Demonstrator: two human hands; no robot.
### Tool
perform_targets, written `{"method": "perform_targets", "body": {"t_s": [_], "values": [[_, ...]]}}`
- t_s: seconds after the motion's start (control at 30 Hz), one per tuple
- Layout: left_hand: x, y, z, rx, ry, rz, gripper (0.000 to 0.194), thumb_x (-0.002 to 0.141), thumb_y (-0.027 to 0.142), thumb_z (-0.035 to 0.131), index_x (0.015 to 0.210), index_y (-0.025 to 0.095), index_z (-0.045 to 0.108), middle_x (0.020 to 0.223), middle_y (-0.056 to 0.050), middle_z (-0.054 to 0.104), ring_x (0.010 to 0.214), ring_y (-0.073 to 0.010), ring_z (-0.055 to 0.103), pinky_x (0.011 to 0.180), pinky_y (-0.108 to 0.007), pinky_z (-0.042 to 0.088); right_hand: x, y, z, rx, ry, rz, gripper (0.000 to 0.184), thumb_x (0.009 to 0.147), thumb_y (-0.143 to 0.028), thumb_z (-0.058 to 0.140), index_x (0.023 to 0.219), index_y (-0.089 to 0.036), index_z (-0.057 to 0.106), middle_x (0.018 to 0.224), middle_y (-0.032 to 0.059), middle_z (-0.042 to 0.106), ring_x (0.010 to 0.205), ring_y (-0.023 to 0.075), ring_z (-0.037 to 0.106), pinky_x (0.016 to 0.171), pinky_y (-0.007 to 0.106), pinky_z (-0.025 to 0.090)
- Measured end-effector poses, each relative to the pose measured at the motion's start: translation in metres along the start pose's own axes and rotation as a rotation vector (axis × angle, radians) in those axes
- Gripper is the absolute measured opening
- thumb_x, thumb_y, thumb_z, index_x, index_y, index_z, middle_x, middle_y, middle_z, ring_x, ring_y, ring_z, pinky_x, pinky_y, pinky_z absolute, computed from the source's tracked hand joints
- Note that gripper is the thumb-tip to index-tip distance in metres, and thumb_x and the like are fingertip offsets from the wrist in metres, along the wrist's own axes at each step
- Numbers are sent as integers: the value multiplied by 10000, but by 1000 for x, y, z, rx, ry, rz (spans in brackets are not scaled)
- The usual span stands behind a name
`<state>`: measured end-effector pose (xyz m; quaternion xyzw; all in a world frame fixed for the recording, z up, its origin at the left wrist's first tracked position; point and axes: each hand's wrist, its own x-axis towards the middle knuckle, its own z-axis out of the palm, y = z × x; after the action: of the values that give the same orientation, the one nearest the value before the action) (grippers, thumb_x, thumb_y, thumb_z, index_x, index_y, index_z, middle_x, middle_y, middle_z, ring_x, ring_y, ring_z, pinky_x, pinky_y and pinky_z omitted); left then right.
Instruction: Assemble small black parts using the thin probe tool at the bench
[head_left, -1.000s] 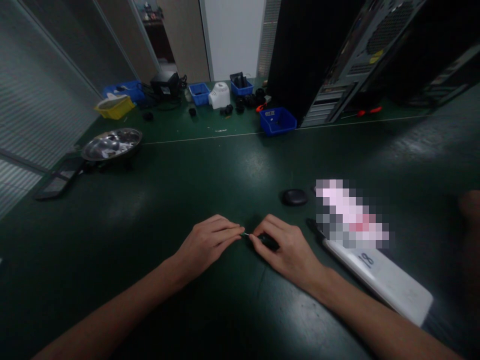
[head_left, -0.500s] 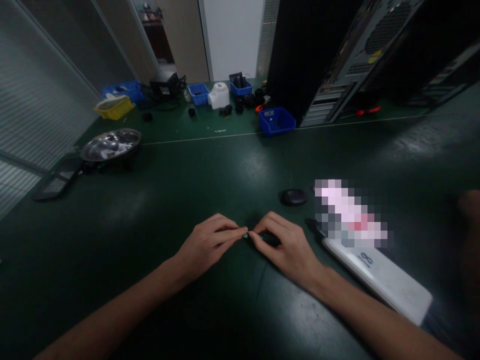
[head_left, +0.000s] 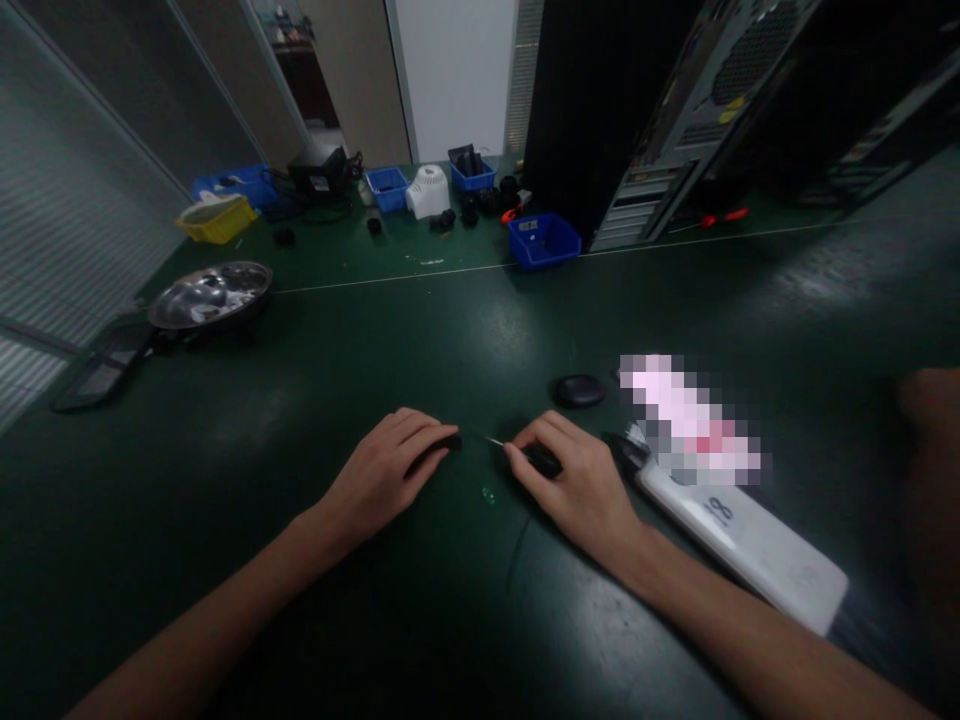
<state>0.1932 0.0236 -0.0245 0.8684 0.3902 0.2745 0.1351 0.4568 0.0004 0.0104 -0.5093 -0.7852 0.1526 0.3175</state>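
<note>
My left hand (head_left: 394,455) pinches a small black piece (head_left: 450,441), most of it hidden by the fingers. Across a short gap, my right hand (head_left: 574,470) grips a slim tool with a dark handle (head_left: 541,461). Its thin metal tip (head_left: 493,441) points left toward the black piece without touching it. On the dark green table between and just below the hands lies a tiny bright green piece (head_left: 489,495), too small to make out. What looks like a thin dark cord (head_left: 517,555) curves below my right hand.
Beyond my right hand sit a black computer mouse (head_left: 579,391) and a long white case marked 18 (head_left: 750,540), partly pixelated. A metal bowl (head_left: 214,295) stands at left. Blue bins (head_left: 545,242) and a computer tower (head_left: 637,150) line the back. Another person's hand shows at right.
My hands were almost touching and are now apart, the left one having moved left. The metal tip and black piece have come into sight. The green piece, formerly at the fingertips, lies on the table.
</note>
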Motion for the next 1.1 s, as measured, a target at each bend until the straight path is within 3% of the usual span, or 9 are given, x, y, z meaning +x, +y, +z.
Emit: {"method": "perform_targets", "body": {"t_s": [0.1,0.23,0.37,0.5,0.6,0.67,0.77,0.87,1.1], "values": [[1,0,-8,-75,-10,-2,299,1003,220,564,1292,263,626,1219,-30,644,1141,-165,566,986,-355,509,0,-1,-1,-2,18,13,134,988,-274,607,884,-209,659,893,12,634,779,151,606,676,279,435],[3,22,-12,-239,-142,90,264,991,243,592,1244,279,658,1196,-20,670,1131,-154,588,980,-328,513,-1,-2,-1,6,20,27,131,981,-273,617,876,-207,661,875,6,630,758,148,602,678,279,430],[2,42,-5,-215,-235,136,260,997,253,577,1242,289,657,1318,-6,662,1263,-186,561,1103,-408,458,-2,-1,1,-3,23,28,127,979,-267,613,877,-208,660,873,5,634,742,145,603,696,278,438],[-2,42,7,-88,-241,154,295,1022,232,517,1287,295,629,1336,7,671,1269,-207,577,1104,-475,461,-2,0,2,-3,24,22,121,975,-259,616,875,-206,659,873,5,633,739,144,604,698,279,442],[-4,37,10,-59,-216,210,307,1024,212,504,1304,256,623,1294,-23,690,1217,-200,605,1067,-433,503,-2,-1,1,6,18,21,124,980,-263,612,883,-203,661,882,9,634,747,145,603,710,285,447],[-4,32,7,-95,-196,169,297,1014,206,525,1288,247,633,1262,-36,692,1180,-184,620,1033,-379,531,-1,-2,0,11,10,23,124,983,-262,609,889,-202,663,889,13,636,758,147,602,727,290,454],[-4,19,-4,-184,-181,39,300,998,208,559,1277,284,639,1242,-29,672,1131,-154,637,972,-309,561,-1,-2,-1,18,-1,26,130,987,-269,607,889,-204,663,892,18,637,770,151,599,710,289,453],[-10,-5,-22,-204,-188,-76,299,1002,256,551,1284,301,639,1272,-37,649,1123,-164,648,961,-316,570,-1,-2,-2,31,-6,21,138,993,-283,599,895,-206,657,902,20,640,777,151,600,673,280,444],[-69,-96,-83,59,-48,-499,395,935,470,621,1280,282,655,1290,-28,683,1107,-234,673,963,-353,546,-1,-1,-1,48,-13,24,140,999,-300,593,913,-208,654,918,22,638,796,149,602,655,267,448]]}}
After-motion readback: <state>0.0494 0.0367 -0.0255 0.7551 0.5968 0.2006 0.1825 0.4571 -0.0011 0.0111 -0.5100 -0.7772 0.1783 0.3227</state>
